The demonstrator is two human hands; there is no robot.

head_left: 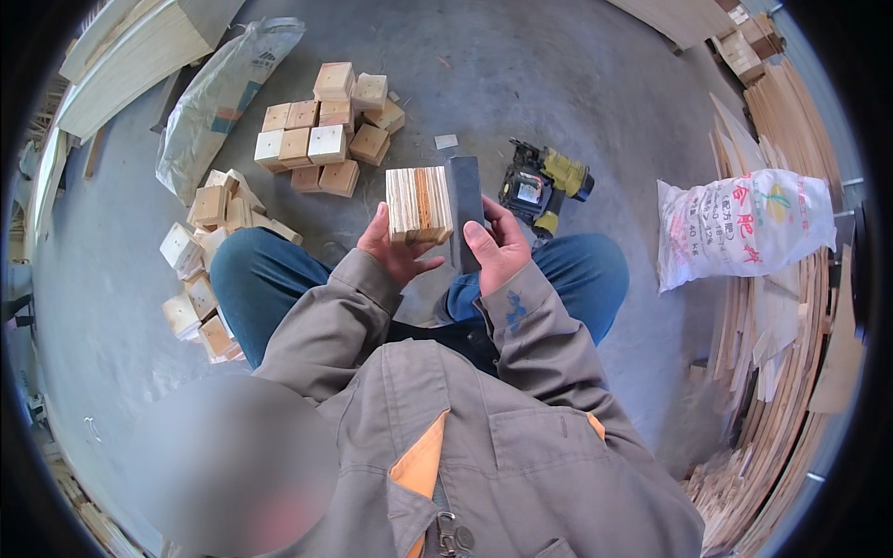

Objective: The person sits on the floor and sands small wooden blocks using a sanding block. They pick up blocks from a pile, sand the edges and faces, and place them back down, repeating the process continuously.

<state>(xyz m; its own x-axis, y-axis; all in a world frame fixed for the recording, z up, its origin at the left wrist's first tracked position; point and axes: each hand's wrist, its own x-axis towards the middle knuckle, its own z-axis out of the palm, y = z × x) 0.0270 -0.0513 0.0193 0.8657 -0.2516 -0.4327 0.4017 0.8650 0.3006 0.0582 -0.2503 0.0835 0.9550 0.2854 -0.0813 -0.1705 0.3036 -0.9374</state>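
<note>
My left grip [398, 253] holds the pale, boxy layered-wood block [419, 206] low down, my right grip [500, 247] the flat dark-grey bar [465, 212] just beside it. Loosen that left hold and, remotely, I reckon the block could drop.

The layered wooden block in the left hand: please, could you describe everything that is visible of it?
The layered wooden block looks roughly cube-shaped, made of thin, plywood-like layers, mostly pale, with an orange-brown stripe. The layer edges face the camera, running away from the person. The left hand holds it above the floor at its left and near sides. The dark bar is immediately right; contact is unclear.
</note>
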